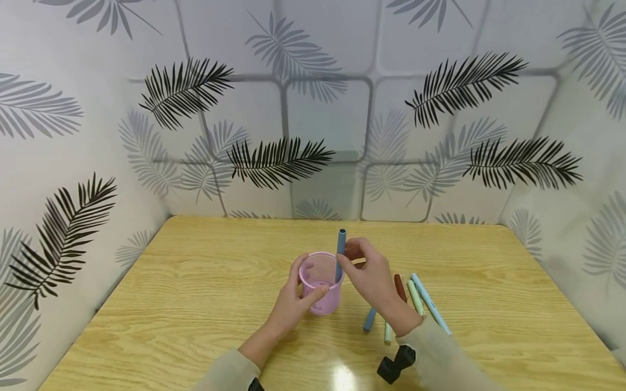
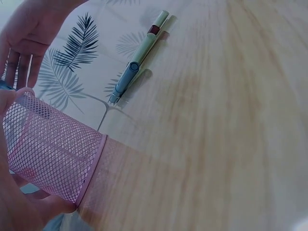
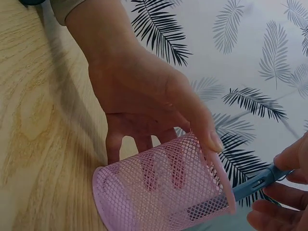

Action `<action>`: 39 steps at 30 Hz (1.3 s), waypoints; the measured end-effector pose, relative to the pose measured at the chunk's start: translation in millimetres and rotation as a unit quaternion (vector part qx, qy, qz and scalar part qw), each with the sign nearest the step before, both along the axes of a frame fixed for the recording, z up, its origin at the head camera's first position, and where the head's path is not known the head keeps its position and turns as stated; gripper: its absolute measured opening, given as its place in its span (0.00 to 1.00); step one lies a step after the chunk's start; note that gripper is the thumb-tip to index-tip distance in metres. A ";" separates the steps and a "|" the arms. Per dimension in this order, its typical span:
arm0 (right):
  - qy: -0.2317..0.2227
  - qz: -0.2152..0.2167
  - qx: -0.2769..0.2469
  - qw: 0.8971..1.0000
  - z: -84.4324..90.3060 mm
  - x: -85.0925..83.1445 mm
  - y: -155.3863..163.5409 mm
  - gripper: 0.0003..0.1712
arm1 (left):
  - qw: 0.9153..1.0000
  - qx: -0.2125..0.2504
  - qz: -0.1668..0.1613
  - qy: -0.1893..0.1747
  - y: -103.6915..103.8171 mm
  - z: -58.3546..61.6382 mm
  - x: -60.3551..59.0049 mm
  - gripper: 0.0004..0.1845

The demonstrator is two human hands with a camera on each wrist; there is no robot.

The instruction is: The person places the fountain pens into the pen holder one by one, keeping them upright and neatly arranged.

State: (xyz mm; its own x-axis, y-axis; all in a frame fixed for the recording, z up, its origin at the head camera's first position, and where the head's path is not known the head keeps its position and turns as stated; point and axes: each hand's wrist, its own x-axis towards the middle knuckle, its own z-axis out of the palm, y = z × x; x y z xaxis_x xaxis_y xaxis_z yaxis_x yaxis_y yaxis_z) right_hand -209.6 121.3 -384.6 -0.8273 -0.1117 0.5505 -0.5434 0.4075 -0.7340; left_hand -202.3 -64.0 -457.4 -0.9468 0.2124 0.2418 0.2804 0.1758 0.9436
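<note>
Pink mesh cup (image 1: 329, 302): it stands upright on the tabletop (image 1: 220, 271).
Left hand (image 1: 289, 305): it comes from 7 o'clock; its fingers and thumb curl around the cup.
Right hand (image 1: 369, 271): its fingers pinch the blue pen (image 1: 340, 243) near the upper end.
Pen's place: the lower part is inside the cup, near 3 o'clock of the rim; whether it touches the cup's floor, I cannot tell.
Loose pens (image 1: 430, 302): they lie toward 4 o'clock from the cup, partly behind the right forearm (image 1: 403, 320).
Possible trouble: a sideways push on the rim could tip the cup if the left hand loosens; a low forearm might roll the loose pens.
</note>
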 end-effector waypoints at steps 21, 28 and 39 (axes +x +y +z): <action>-0.060 -0.035 0.065 0.995 -28.3 -1.3 13.4 0.04 | 1.000 -0.002 -0.006 -0.001 0.6 25.9 15.0 0.39; -0.069 -0.052 0.084 0.993 -32.3 -0.3 27.0 0.05 | 1.000 0.000 -0.009 -0.004 1.1 32.2 18.6 0.39; -0.083 -0.054 0.092 0.991 -35.2 1.1 42.2 0.06 | 1.000 -0.008 -0.002 -0.003 1.9 33.3 19.9 0.38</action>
